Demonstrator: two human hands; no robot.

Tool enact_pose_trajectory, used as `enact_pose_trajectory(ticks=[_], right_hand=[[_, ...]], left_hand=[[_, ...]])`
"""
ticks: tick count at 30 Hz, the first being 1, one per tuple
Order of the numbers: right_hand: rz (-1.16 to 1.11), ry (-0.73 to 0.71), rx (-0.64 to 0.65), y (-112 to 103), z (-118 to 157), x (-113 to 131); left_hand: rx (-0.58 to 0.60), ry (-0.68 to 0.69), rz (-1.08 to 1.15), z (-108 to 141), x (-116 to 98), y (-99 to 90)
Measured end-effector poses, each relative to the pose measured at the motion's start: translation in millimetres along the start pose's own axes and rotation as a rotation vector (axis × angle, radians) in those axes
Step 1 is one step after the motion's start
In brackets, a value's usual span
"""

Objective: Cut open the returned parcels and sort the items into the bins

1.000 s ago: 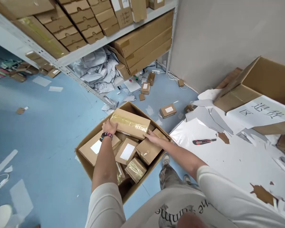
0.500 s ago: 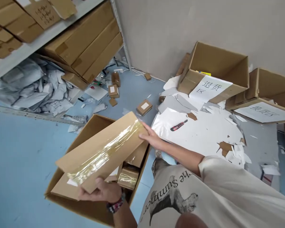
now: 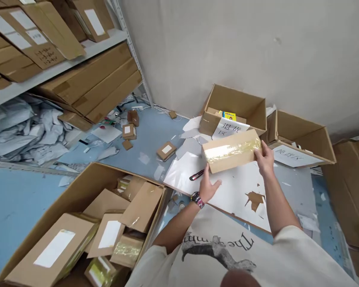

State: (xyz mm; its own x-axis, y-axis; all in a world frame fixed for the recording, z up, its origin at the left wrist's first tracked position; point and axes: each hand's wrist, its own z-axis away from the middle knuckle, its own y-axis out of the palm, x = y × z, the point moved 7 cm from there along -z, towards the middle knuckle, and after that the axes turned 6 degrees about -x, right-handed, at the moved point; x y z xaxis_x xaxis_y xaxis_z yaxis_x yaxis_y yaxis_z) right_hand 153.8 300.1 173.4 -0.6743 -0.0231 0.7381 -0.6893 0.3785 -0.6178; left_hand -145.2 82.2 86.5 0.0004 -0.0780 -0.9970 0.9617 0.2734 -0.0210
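Note:
A long cardboard box [image 3: 231, 153] with shiny clear tape along it hangs over the white work surface [image 3: 230, 187]. My right hand [image 3: 265, 159] grips its right end, fingers behind and thumb on the taped face. At the lower left corner, my left hand [image 3: 208, 185] supports the box with its fingers, the thumb spread away to the right. A red and black utility knife [image 3: 196, 175] lies on the surface just left of that hand. Below left stands a large open carton [image 3: 92, 179] holding several taped boxes, some with white labels.
Two open cartons with handwritten paper signs, one left [image 3: 236, 99] and one right [image 3: 302, 135], stand by the wall. A metal shelf [image 3: 77, 56] bears boxes at upper left. Small boxes [image 3: 166, 151] lie on the blue floor. Torn cardboard [image 3: 255, 200] is on the work surface.
Both hands have carried the long box right, from above the large carton to over the white surface. The view has turned, and the carton's contents now show more fully.

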Motion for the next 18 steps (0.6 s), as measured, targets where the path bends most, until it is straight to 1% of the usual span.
enact_pose_trajectory(ticks=[2,3,4,5,6,7,8,9,10,11,12,13,14,16,18], right_hand=[[0.044,0.096,0.042,4,-15,-33],[0.081,0.136,0.073,9,-17,-46],[0.122,0.17,0.103,14,-16,-59],[0.158,0.185,0.11,17,-14,-68],[0.201,0.188,0.089,18,-12,-75],[0.24,0.165,0.062,19,-9,-77],[0.268,0.109,0.032,20,-8,-73],[0.276,0.033,0.001,23,-7,-64],[0.262,-0.046,0.005,32,-5,-50],[0.245,-0.136,0.02,45,0,-30],[0.216,-0.229,0.028,61,8,-4],[0.175,-0.321,0.065,81,21,25],[0.121,-0.414,0.122,104,39,57],[-0.019,-0.58,0.317,157,93,124],[-0.146,-0.721,0.609,214,167,184]], left_hand=[[0.153,-0.12,-0.009,1,23,42.2],[0.246,-0.183,-0.017,4,34,59.4],[0.335,-0.223,-0.031,8,43,72.8],[0.407,-0.23,-0.051,12,48,82.1],[0.46,-0.208,-0.077,15,51,87.2],[0.492,-0.171,-0.107,17,51,87.9],[0.489,-0.139,-0.14,17,50,83.0],[0.453,-0.124,-0.169,15,50,72.4],[0.383,-0.126,-0.19,12,51,55.3],[0.284,-0.139,-0.2,9,52,32.2],[0.163,-0.15,-0.201,8,54,3.5],[0.04,-0.153,-0.197,10,56,-28.8],[-0.074,-0.153,-0.192,16,59,-63.1],[-0.261,-0.172,-0.18,37,68,-134.6],[-0.482,-0.228,-0.144,73,80,-212.9]])
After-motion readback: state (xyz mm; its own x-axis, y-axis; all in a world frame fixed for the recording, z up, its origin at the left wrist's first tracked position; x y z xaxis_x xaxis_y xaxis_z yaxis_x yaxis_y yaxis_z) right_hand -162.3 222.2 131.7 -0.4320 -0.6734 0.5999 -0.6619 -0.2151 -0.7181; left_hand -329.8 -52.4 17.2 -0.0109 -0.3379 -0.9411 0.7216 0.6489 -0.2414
